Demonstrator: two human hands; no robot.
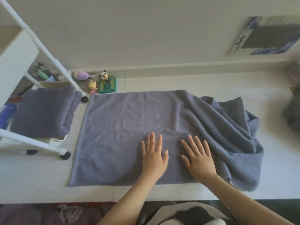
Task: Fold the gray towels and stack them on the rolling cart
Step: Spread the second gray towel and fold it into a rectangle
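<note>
Towel (129, 127) in gray lies spread across the middle of the frame on a pale surface (40, 184) that we take for the floor; its left half is flat and smooth, while its right side is bunched into long folds and a rumpled heap (235, 127) toward the right of the frame. We have our left hand (154, 158) resting palm down on the lower middle of the towel, fingers straight and slightly spread, gripping nothing. Our right hand (198, 158) lies just beside it, also flat on the cloth with fingers splayed wide, at the foot of the wrinkles.

At the left of the frame a folded gray towel (43, 112) sits on a shelf of the white rolling cart (48, 51), whose black wheels (65, 155) stand just off the spread towel's left edge. Another dark gray bundle (292, 111) shows at the far right edge, blurred; we cannot tell exactly what it is.

Behind the towel's upper left corner stand small toys: a panda figure (104, 76) on a green box (108, 87), a yellow figure (91, 86), and a purple one (82, 75). A picture (266, 36) leans on the wall in the upper right.
</note>
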